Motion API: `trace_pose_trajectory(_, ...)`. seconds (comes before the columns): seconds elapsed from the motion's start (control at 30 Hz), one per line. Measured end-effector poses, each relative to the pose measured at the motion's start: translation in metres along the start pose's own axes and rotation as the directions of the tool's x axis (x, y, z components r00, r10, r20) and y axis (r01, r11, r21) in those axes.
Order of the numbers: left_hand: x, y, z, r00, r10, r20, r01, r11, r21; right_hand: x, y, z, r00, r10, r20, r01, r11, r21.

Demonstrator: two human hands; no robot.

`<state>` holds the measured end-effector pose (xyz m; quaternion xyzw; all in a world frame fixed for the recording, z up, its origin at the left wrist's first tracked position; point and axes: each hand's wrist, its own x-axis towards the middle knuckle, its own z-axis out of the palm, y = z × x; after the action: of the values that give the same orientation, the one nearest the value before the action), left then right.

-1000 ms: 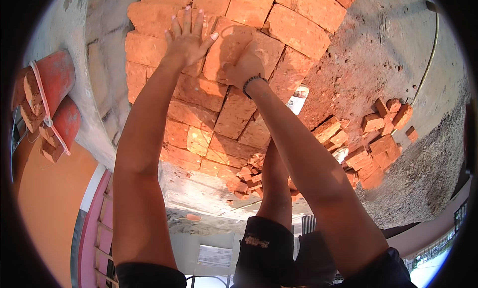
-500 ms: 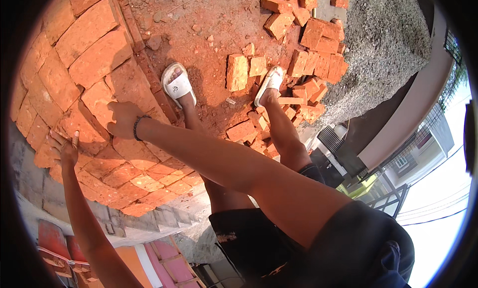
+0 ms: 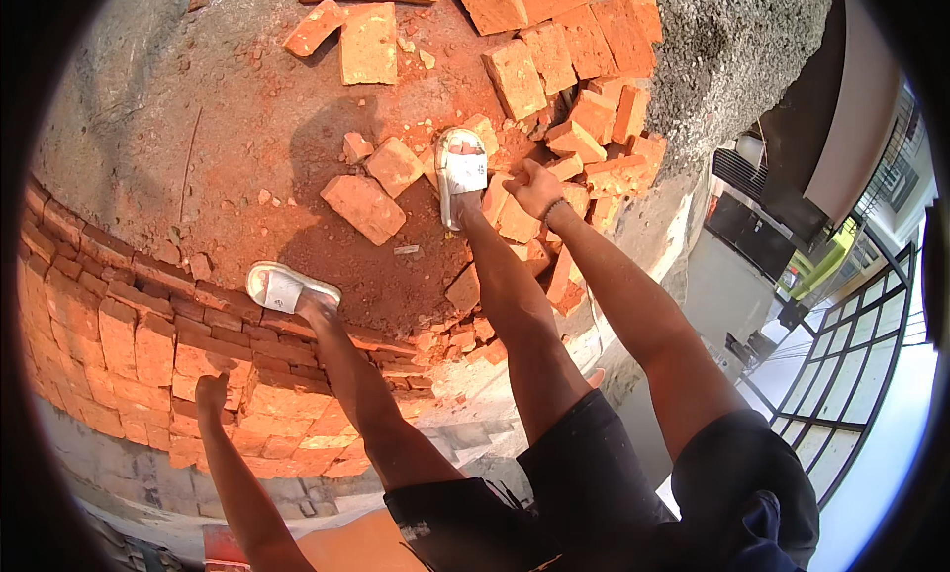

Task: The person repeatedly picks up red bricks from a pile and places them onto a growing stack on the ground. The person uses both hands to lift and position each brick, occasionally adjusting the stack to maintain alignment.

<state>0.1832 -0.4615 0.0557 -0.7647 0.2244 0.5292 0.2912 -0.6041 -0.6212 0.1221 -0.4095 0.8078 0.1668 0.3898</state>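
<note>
My right hand [image 3: 535, 189] hovers above a heap of loose orange-red bricks [image 3: 592, 117], near my right foot in its white sandal. Its fingers are loosely bent and apart, with nothing seen in them. At the lower left, my left hand [image 3: 211, 392] is in front of the stacked brick wall [image 3: 136, 346]; its fingers are foreshortened, so their pose is unclear, and no brick shows in it. Whether it touches the wall cannot be made out. Two loose bricks, a larger one [image 3: 363, 208] and a smaller one [image 3: 394, 166], lie between my feet.
Grey gravel [image 3: 727, 38] is piled beyond the heap on the right. More bricks [image 3: 368, 44] lie at the far side. My left sandal [image 3: 292, 288] is against the wall's edge, on reddish, dusty ground [image 3: 228, 166] with brick crumbs. A metal-framed gate [image 3: 841, 364] stands at right.
My view has swung toward the loose heap. My right hand has left the brick wall and moved right, over the loose bricks. My left hand's spread fingers no longer show.
</note>
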Motion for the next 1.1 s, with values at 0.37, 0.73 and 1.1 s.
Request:
trace_pose_trajectory(0.37, -0.186, 0.735, 0.236, 0.474, 0.868, 0.145, -0.88, 0.461, 0.117, 0.286, 0.168, -0.263, 0.774, -0.093, -0.627, -0.093, 0.962, -0.258)
trace_pose_trajectory(0.73, -0.217, 1.023, 0.284, -0.277, 0.946, 0.166, -0.457, -0.282, 0.844, 0.298, 0.138, -0.272, 0.542, -0.145, -0.828, 0.135, 0.987, -0.085)
trace_pose_trajectory(1.1, -0.236, 0.978, 0.265, 0.091, 0.954, 0.286, -0.391, -0.23, 0.891, 0.305, 0.151, -0.206, 0.805, -0.01, -0.593, 0.086, 0.991, 0.101)
